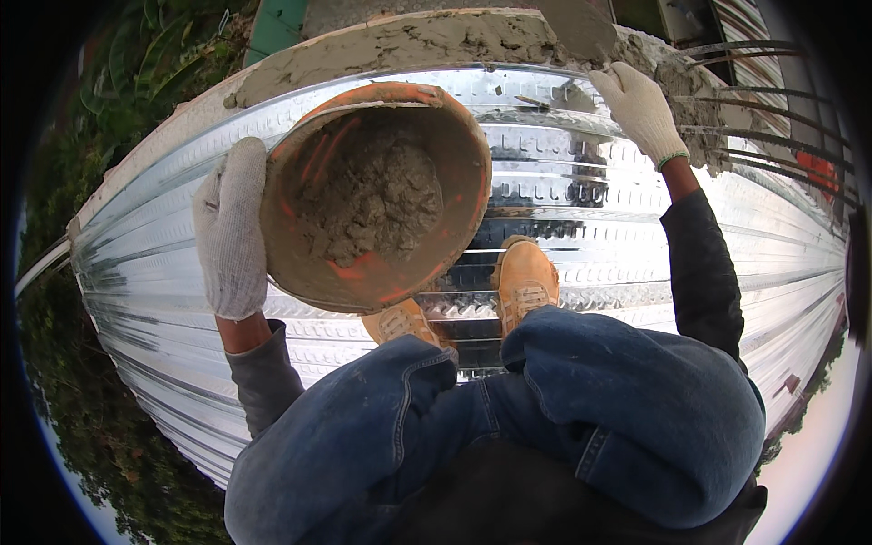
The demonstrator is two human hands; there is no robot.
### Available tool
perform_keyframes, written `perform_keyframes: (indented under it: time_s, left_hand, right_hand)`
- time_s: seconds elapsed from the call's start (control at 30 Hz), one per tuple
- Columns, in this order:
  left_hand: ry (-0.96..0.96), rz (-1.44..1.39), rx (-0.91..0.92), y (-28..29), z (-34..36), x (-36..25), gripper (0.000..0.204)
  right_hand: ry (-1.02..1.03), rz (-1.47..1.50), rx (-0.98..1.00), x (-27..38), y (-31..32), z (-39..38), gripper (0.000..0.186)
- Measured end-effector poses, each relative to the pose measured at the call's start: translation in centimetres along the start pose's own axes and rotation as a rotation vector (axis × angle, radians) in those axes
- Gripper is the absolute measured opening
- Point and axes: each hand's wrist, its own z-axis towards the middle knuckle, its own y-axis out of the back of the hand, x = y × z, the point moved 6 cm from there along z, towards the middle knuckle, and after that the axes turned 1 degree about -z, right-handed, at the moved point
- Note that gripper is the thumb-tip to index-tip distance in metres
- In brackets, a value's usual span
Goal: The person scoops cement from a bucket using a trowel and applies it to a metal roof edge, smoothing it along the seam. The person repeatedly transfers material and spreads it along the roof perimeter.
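My left hand, in a white knit glove, grips the side rim of an orange bucket smeared with cement, which tilts toward me with wet grey mortar inside. At the top, my right hand, also gloved, is closed on a trowel; its handle is hidden in my fingers and its grey, mortar-coated blade lies over the mortar-topped ledge along the far edge of the metal sheet.
I squat in tan boots on shiny ribbed metal decking. Rebar rods jut out at the right beside rough mortar. Foliage and a green panel show beyond the edge at the upper left.
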Motion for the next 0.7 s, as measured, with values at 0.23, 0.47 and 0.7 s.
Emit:
perform_keyframes:
  time_s: [0.23, 0.47, 0.7]
  left_hand:
    - [-0.005, 0.027, -0.018, 0.1, -0.1, 0.1, 0.035]
    - [0.024, 0.032, -0.023, 1.0, 0.1, 0.6, 0.037]
    - [0.009, 0.06, 0.042, 0.6, 0.6, 0.5, 0.039]
  right_hand:
    - [0.345, -0.421, -0.089, 1.0, 1.0, 2.1, 0.034]
    - [0.295, -0.409, -0.004, -0.9, 0.5, -0.8, 0.032]
    - [0.263, -0.419, 0.019, -1.4, -0.4, -0.9, 0.032]
